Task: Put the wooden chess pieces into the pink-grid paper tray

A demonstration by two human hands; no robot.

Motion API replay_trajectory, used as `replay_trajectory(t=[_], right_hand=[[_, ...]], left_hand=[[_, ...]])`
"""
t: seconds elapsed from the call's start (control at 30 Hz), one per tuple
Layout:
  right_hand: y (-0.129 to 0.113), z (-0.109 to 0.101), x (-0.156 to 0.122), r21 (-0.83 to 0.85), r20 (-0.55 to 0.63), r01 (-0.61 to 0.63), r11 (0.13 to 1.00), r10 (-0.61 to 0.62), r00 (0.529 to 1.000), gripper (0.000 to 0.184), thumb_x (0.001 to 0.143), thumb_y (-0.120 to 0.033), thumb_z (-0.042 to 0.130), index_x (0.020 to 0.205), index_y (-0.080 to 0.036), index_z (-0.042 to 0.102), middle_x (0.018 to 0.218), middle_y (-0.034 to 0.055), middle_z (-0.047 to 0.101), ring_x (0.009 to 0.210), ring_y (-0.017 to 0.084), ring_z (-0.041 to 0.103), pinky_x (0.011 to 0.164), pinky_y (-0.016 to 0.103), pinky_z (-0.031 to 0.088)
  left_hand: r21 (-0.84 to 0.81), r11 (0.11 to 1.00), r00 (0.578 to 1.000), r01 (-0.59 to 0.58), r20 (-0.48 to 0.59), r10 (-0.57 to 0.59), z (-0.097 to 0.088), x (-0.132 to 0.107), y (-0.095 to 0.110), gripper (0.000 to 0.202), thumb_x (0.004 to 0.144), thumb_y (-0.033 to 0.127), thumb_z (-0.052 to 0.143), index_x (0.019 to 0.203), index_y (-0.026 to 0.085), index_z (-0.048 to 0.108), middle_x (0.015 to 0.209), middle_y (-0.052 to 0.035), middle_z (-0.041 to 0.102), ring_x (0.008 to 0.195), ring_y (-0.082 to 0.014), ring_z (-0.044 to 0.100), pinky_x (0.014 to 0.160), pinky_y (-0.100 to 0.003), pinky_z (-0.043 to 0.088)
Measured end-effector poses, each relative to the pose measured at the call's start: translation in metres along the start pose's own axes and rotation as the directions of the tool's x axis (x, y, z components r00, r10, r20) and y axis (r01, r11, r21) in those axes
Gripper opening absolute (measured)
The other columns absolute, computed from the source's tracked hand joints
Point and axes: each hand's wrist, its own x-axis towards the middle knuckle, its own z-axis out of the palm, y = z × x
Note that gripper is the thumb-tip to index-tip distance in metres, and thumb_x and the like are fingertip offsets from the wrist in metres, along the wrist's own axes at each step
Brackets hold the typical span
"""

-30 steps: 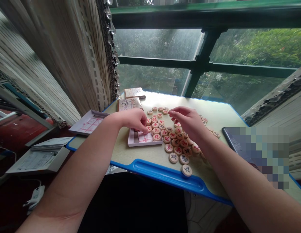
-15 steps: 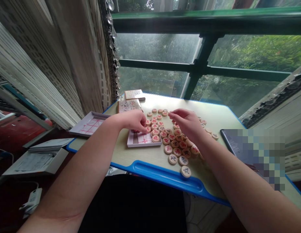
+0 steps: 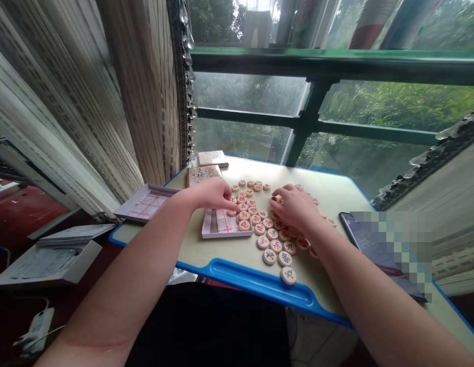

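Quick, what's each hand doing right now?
Left hand: fingertips at a round piece in the white box; grip can't be told.
Right hand: fingers bent over the loose pieces; hold can't be told.

Curtain (image 3: 152, 102), window (image 3: 252, 90), perhaps power strip (image 3: 41, 325).

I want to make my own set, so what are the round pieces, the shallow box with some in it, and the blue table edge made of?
Round pieces: probably smooth wood, from their pale tan colour; plastic is possible. Shallow box: likely matte card, judging by its thin, flat walls. Blue table edge: seemingly moulded plastic: even colour, soft shine.
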Motion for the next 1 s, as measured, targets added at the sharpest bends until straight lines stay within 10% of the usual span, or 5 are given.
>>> replay_trajectory(t=[0.2,0.5,0.8,1.0], right_hand=[[0.008,0.009,0.002,-0.027,0.134,-0.067,0.997,0.070,0.988,0.059,0.089,-0.051,0.030,0.134,-0.017,0.049,0.136,0.0169,0.047,0.123,0.033,0.042,0.102,0.045,0.030],[0.007,0.008,0.002,-0.037,0.092,0.065,0.997,-0.061,0.994,0.053,0.091,-0.049,0.027,0.119,-0.020,0.061,0.129,0.0119,0.055,0.115,0.029,0.050,0.096,0.040,0.037],[0.010,0.015,0.006,-0.048,0.100,-0.082,0.995,0.087,0.991,0.060,0.090,-0.054,0.030,0.134,-0.019,0.050,0.143,0.0172,0.041,0.132,0.037,0.032,0.105,0.051,0.026],[0.004,0.005,0.001,0.069,0.001,0.113,0.991,-0.113,0.994,0.047,0.089,-0.047,0.042,0.123,-0.020,0.060,0.139,0.0125,0.046,0.130,0.031,0.035,0.106,0.044,0.031]], left_hand=[[0.088,0.996,0.915,-0.010,-0.402,0.045,0.005,0.011,-0.007,0.034,0.077,0.045,0.046,0.056,0.018,0.051,0.057,-0.0012,0.054,0.058,-0.0130,0.045,0.056,-0.027,0.031],[0.067,0.995,0.917,0.068,-0.398,-0.035,0.015,0.026,-0.025,0.047,0.083,0.057,0.036,0.064,0.018,0.056,0.071,-0.0068,0.061,0.069,-0.0188,0.050,0.061,-0.029,0.032],[-0.041,0.997,0.931,-0.066,-0.361,0.047,0.018,0.032,-0.025,0.049,0.085,0.052,0.034,0.081,0.017,0.067,0.081,-0.0051,0.068,0.081,-0.0187,0.055,0.069,-0.027,0.039],[-0.120,0.984,0.959,-0.132,-0.266,0.096,0.018,0.025,-0.019,0.055,0.084,0.058,0.033,0.093,0.017,0.069,0.092,-0.0040,0.069,0.087,-0.0193,0.057,0.076,-0.026,0.040]])
